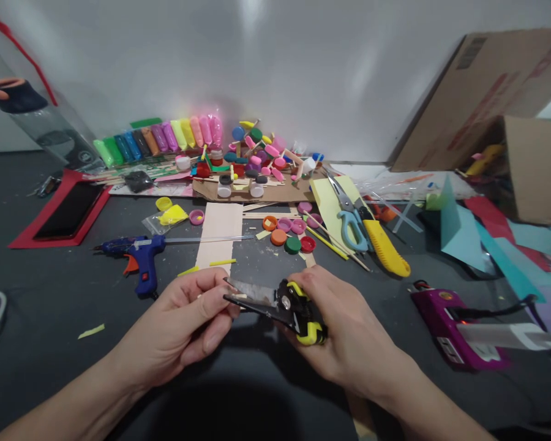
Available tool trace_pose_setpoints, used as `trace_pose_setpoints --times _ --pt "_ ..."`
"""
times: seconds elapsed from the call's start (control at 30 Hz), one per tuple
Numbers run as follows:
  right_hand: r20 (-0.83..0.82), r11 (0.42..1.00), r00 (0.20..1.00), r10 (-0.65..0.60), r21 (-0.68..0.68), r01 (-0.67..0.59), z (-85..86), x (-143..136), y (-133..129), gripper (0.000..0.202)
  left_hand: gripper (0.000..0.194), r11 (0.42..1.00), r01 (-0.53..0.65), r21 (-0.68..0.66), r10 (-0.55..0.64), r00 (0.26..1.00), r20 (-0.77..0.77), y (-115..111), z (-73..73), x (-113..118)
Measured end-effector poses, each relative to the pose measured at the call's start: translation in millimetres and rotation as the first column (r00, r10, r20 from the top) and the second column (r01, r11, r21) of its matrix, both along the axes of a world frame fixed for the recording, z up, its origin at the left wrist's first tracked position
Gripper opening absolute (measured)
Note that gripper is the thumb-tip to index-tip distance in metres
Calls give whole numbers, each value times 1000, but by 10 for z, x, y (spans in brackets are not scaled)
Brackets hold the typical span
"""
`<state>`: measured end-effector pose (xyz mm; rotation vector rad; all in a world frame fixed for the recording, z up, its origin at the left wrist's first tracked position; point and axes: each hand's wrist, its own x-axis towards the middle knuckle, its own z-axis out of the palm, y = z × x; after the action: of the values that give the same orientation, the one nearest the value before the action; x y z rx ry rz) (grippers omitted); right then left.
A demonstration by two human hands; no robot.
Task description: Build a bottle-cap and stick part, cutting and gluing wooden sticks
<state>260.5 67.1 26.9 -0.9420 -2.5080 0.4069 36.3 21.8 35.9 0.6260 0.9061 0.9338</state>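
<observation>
My right hand (344,334) is wrapped round a cutter (282,306) with black-and-yellow handles, its blades parted and pointing left. In a pinch, the fingers of my left hand (188,321) hold a small pale wooden stick (239,296), whose short end shows between the blade tips. Most of that piece is hidden by the fingers. Just beyond the hands lies a flat strip of light wood (218,226), with a short yellow stick (223,262) on it.
To the left are a blue glue gun (142,257) and a black phone (68,211) on red paper. Bottle caps (292,245), light-blue scissors (351,229) and a yellow utility knife (386,248) lie ahead. A purple box (454,331) with a cable sits at right.
</observation>
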Motion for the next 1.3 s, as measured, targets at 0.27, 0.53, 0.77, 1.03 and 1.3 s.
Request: trace_pose_setpoints --times 0.27,0.53,0.77,1.03,1.3 --pt "-41 999 999 -30 -20 29 -15 26 -10 18 34 999 -20 -36 21 1000 21 -8 3 26" --pt "-28 999 1000 -13 -51 11 13 -23 -7 24 37 998 -44 -37 45 998 41 8 38 37" --pt "-34 991 999 -6 -132 1 35 -18 -6 23 33 1000 -28 -10 29 997 69 3 5 38" --pt "-47 981 999 -14 -192 5 51 -35 -10 23 34 999 -30 -12 31 997 65 23 -3 29" --pt "-12 993 1000 -13 -113 12 20 -12 2 21 36 999 -31 -25 33 998 61 16 18 49"
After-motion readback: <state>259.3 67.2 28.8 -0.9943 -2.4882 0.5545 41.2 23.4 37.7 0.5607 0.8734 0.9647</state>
